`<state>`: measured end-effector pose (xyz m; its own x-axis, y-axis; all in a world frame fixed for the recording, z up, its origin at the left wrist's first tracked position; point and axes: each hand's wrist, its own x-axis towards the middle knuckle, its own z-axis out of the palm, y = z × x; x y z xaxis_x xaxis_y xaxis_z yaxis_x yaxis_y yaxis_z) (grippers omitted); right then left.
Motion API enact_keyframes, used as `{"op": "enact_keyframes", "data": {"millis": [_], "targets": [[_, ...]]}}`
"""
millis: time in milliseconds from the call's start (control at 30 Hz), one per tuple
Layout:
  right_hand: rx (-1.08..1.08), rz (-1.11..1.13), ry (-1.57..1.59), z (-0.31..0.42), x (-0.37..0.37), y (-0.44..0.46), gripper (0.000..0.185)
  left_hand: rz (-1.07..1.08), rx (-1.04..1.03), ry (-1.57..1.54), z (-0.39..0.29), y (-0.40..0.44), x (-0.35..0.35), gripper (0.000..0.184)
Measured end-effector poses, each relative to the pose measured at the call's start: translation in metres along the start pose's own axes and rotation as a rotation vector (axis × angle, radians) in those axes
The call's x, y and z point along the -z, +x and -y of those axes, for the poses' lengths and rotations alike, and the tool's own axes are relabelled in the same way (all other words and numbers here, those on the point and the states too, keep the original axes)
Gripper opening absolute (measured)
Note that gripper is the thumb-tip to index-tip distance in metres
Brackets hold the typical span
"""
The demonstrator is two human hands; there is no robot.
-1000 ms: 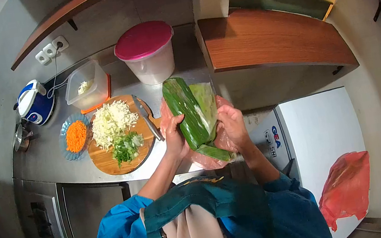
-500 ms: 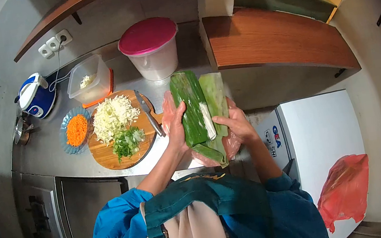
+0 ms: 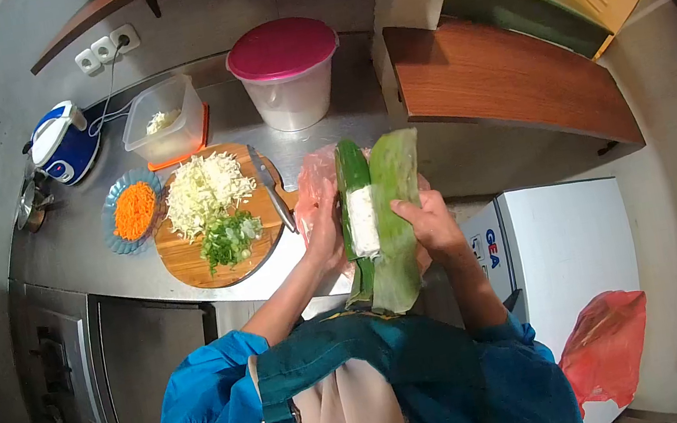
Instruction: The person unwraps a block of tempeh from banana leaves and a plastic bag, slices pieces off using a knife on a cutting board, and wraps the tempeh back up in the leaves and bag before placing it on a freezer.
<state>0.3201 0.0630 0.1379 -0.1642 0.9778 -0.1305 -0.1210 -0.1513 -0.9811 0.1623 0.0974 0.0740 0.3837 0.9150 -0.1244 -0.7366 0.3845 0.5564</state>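
Observation:
A banana leaf packet (image 3: 351, 161) is held up in front of me at the counter's edge, folded partly apart. Between its leaves shows a white block (image 3: 363, 221) that looks like tempeh. My left hand (image 3: 325, 236) grips the packet's left side, along with a crumpled pinkish plastic bag (image 3: 317, 172) behind it. With the thumb on top, my right hand (image 3: 437, 227) holds the wide pale leaf flap (image 3: 393, 194) folded out to the right. The fingers of both hands are partly hidden behind the packet.
A round wooden board (image 3: 188, 266) carries shredded cabbage (image 3: 207, 192), chopped green onion (image 3: 230, 239) and a knife (image 3: 271, 188). Nearby are a plate of grated carrot (image 3: 135, 212), a clear container (image 3: 165, 133), a lidded bucket (image 3: 288, 87) and a rice cooker (image 3: 64, 147). A red bag (image 3: 608, 346) lies on a white appliance (image 3: 574, 245).
The leaf on the right has been drawn outward by my right hand, baring much more of the white block. The view has shifted slightly.

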Motion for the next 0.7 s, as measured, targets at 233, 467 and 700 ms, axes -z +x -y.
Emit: {"op": "enact_keyframes", "data": {"millis": [233,467,700], "targets": [[0.02,0.081,-0.118,-0.001,-0.012,0.012,0.021,0.009,0.121,0.163,-0.004,0.002,0.019,0.046],[-0.068,-0.135,0.041,-0.002,0.036,0.004,0.021,0.05,-0.107,0.068,-0.026,-0.005,0.027,0.064],[-0.147,-0.253,-0.028,-0.063,0.1,0.011,0.021,0.024,-0.029,0.012,-0.039,0.004,0.046,0.062]]}}
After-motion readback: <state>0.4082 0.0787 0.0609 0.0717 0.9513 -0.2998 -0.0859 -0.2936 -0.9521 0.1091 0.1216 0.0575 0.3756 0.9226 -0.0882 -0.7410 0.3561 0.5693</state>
